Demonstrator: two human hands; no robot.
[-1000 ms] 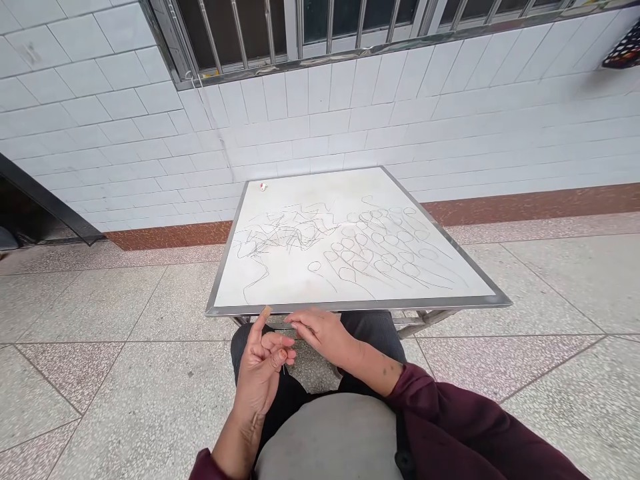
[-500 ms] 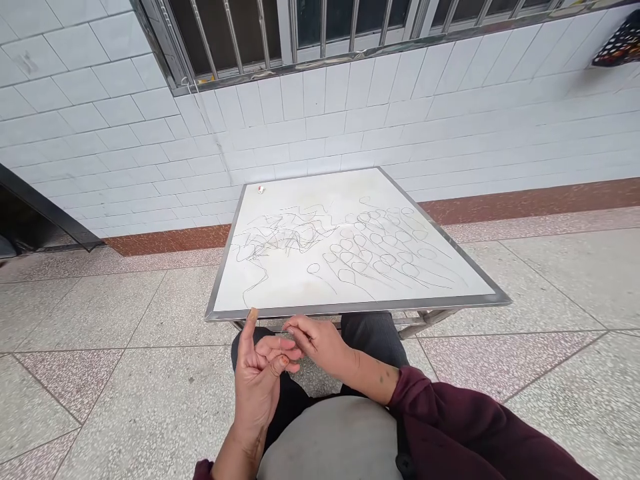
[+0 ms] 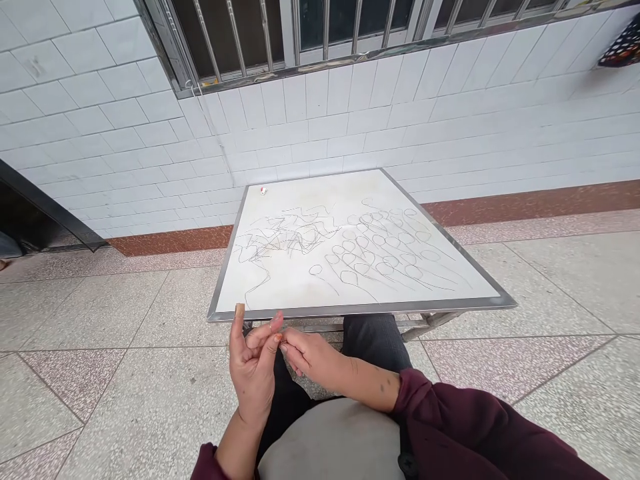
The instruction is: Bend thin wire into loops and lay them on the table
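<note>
You are raising your left hand (image 3: 253, 383) just below the near edge of the counter (image 3: 360, 310), its palm turned toward you and one long digit standing upright. Your right hand (image 3: 313, 357) is reaching across from your maroon sleeve (image 3: 440, 413), and its fingertips (image 3: 289, 341) are meeting or nearly meeting the curled fingers of your left hand. You are keeping both grips half-curled, but anything between them is too fine to make out, so I cannot tell whether either grip is grasping something. Your hands are working above your dark trousers (image 3: 373, 343), just off the counter.

On the white, steel-edged top, a tangle of thin dark lines (image 3: 285, 233) is spreading across the left side, and rows of thin dark loops (image 3: 380, 243) are filling the right. A small red-and-white object (image 3: 263, 191) is lying near the far edge. Behind the counter, a white tiled wall (image 3: 320, 127) is rising to a barred window (image 3: 300, 27), and a speckled terrazzo floor (image 3: 100, 313) is running beneath it all.
</note>
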